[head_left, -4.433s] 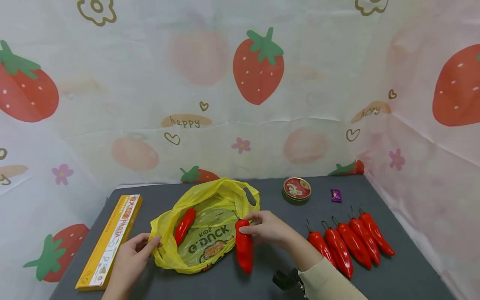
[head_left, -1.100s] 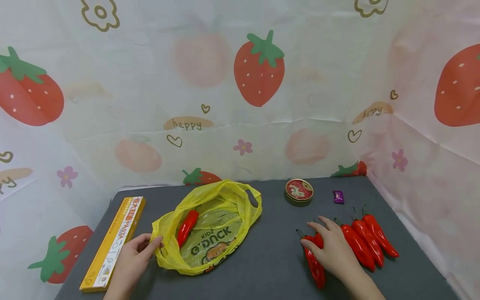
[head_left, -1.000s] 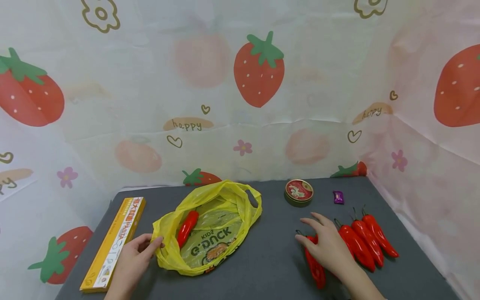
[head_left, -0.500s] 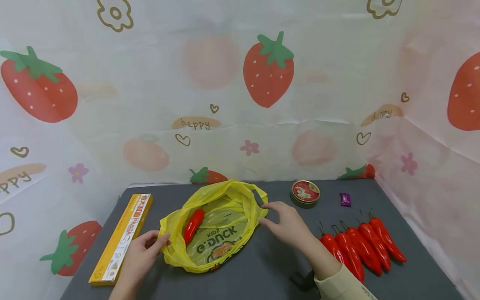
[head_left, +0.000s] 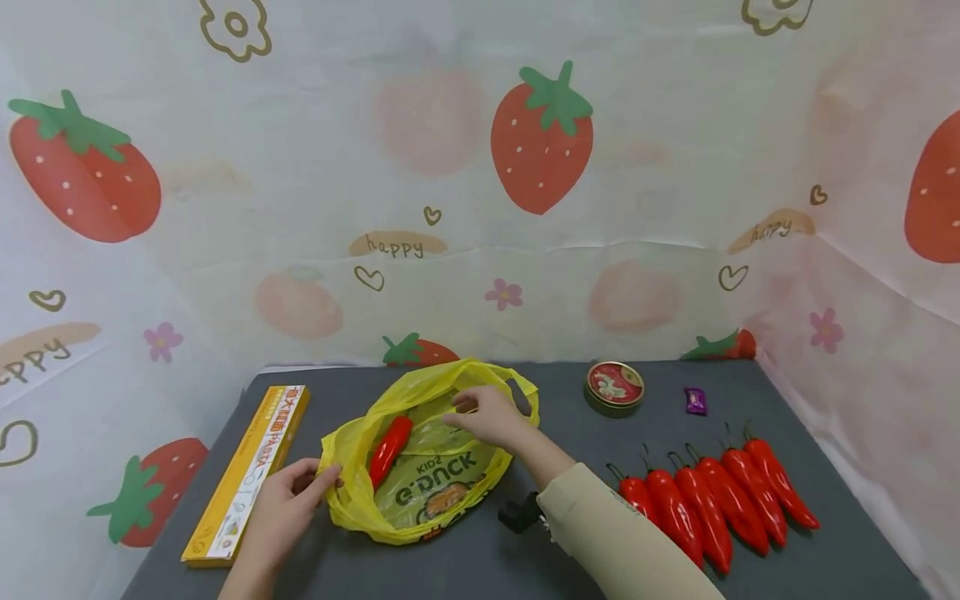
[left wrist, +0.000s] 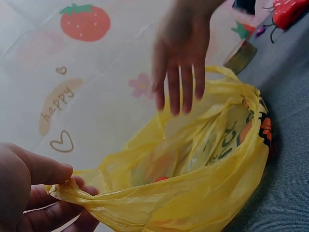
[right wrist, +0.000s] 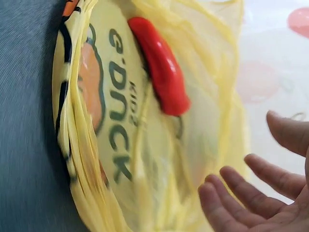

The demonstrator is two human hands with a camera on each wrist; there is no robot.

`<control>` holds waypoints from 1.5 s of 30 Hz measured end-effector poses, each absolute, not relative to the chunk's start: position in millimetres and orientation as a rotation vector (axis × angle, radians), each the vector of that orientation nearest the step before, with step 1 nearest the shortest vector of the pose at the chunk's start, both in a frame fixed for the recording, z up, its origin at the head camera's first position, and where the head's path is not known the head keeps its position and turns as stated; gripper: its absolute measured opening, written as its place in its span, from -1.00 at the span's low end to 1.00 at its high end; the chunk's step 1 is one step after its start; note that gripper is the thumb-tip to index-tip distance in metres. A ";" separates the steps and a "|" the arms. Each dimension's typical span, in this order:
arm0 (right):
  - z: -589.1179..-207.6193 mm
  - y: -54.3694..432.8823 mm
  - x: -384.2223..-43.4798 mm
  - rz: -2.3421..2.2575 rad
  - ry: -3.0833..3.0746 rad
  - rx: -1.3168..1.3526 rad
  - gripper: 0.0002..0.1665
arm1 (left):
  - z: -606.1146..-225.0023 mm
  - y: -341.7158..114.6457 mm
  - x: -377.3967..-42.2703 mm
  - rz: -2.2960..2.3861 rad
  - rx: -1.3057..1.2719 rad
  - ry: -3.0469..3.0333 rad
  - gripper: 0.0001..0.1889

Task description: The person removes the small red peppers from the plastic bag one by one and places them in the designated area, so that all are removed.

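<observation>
A yellow plastic bag [head_left: 352, 521] lies with its mouth spread on the dark table, and one red chili pepper [head_left: 390, 450] rests inside it. My left hand [head_left: 281, 512] pinches the bag's left rim between thumb and fingers; the left wrist view shows the gathered plastic in that grip. Over the bag's mouth, my right hand [head_left: 491, 417] hovers with nothing in it, its fingers extended in the right wrist view [right wrist: 260, 193]. To the right, several red chili peppers [head_left: 701, 508] lie side by side, stems pointing away; the sleeve partly covers the leftmost.
A yellow pasta box [head_left: 247, 475] lies left of the bag, beside my left forearm. Behind the peppers are a round red-lidded tin [head_left: 613, 387] and a small purple wrapped candy [head_left: 695, 401]. A strawberry-print cloth [head_left: 652, 192] hangs behind the table [head_left: 450, 575].
My right hand earlier held a chili pepper at the bag's right edge, then was at the row's left end, which gained a pepper. It has since moved left, empty, over the bag.
</observation>
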State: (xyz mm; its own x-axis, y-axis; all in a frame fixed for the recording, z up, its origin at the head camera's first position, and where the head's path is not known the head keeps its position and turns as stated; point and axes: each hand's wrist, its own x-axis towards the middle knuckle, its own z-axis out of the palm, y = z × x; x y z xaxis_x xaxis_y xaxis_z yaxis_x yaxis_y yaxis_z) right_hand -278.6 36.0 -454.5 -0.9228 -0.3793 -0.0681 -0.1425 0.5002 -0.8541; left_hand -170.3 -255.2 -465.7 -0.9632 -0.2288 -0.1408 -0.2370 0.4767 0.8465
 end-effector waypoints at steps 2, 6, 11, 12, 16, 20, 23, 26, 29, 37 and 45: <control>-463.0 24.9 -283.4 -1.468 2.418 -0.390 -0.46 | -466.5 -254.8 -170.2 1.551 -0.429 2.680 -0.56; -476.4 2.7 -289.3 -1.598 2.280 -0.294 -0.35 | -467.4 -254.4 -169.7 1.562 -0.425 2.675 -0.57; -484.4 -30.4 -293.7 -1.615 2.216 -0.192 -0.46 | -467.7 -255.5 -168.3 1.562 -0.440 2.677 -0.55; -485.8 -37.3 -294.6 -1.606 2.220 -0.165 -0.51 | -467.7 -255.7 -168.2 1.564 -0.441 2.673 -0.56; -487.7 -60.5 -296.0 -1.464 2.370 -0.122 -0.50 | -466.8 -256.5 -168.1 1.567 -0.427 2.677 -0.57; -489.5 -72.7 -295.1 -1.328 2.498 -0.112 -0.42 | -465.1 -256.6 -167.8 1.576 -0.423 2.679 -0.56; -491.4 -75.2 -294.4 -1.312 2.505 -0.092 -0.46 | -464.8 -256.9 -167.6 1.573 -0.430 2.672 -0.54; -492.9 -74.9 -293.1 -1.305 2.530 -0.098 -0.44 | -465.2 -257.5 -167.8 1.564 -0.442 2.667 -0.54; -493.0 -74.8 -291.5 -1.318 2.549 -0.087 -0.42 | -465.8 -258.3 -168.0 1.557 -0.449 2.667 -0.54; -492.8 -86.3 -285.4 -1.318 2.610 0.010 -0.50 | -466.7 -257.7 -168.3 1.558 -0.440 2.678 -0.54; -497.2 -90.6 -284.3 -1.164 2.692 0.018 -0.44 | -467.2 -257.4 -170.5 1.571 -0.446 2.668 -0.55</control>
